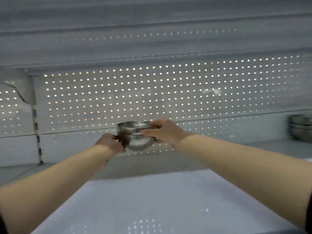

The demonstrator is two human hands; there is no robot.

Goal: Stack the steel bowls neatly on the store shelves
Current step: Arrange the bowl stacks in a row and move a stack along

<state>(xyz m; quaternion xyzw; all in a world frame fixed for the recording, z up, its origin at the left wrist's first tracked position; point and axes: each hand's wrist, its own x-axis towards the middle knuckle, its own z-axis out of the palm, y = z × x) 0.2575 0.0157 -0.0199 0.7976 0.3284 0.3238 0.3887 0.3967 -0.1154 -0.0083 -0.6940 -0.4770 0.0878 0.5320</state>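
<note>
Nested steel bowls are gripped by left hand and right hand above the shelf. Rims should be kept level and lowered squarely, aligned with the stacked bowls far right.

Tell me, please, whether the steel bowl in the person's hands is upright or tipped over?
Upright: the steel bowl has its open rim facing up and rounded base down, held level between the left hand and right hand.

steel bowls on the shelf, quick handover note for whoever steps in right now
Left hand grips the held steel bowls on their left side; right hand holds the right rim, its fingers over the edge.
They look like two nested bowls, held above the shelf, not set down.
Done: a bowl stack sits at far right.
Left: set these down neatly.
</note>
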